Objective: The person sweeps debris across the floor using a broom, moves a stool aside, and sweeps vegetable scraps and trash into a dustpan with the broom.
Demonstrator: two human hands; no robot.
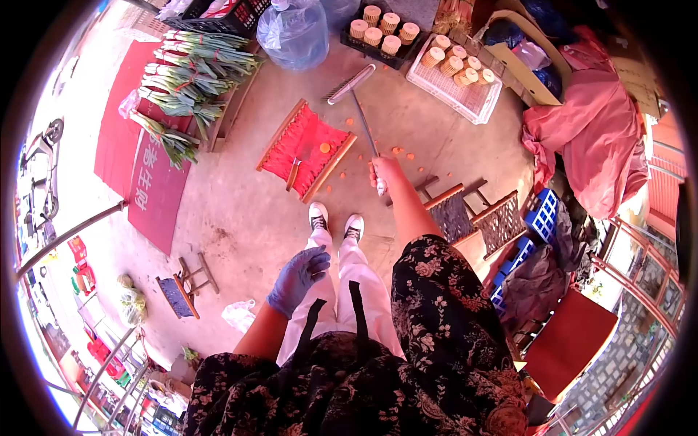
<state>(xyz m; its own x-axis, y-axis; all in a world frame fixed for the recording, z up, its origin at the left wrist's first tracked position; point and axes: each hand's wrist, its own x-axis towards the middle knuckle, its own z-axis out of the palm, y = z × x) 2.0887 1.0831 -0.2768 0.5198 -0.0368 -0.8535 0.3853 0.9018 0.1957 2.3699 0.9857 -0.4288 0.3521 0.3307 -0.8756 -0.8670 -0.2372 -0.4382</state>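
Note:
My right hand (387, 171), bare, is wrapped round the handle of a long-handled brush (363, 120). The brush head (351, 83) is at the far end, over the concrete floor. My left hand (299, 275), in a blue glove, hangs in front of my legs with its fingers loosely bent and nothing visible in them. Ahead of my shoes stands a low stool with a red seat (298, 142). On the seat lie a wooden-handled tool (293, 174), perhaps a knife, and a round orange piece (325, 147). Small orange scraps (409, 156) are scattered on the floor right of the stool.
Bundled green onions (189, 73) lie at the left beside a red banner (156, 189). A water jug (293, 36), a black tray (374, 51) and a white crate (458, 80) of bundled sticks stand ahead. Folding stools (451, 214) are at the right; another (177, 296) stands left.

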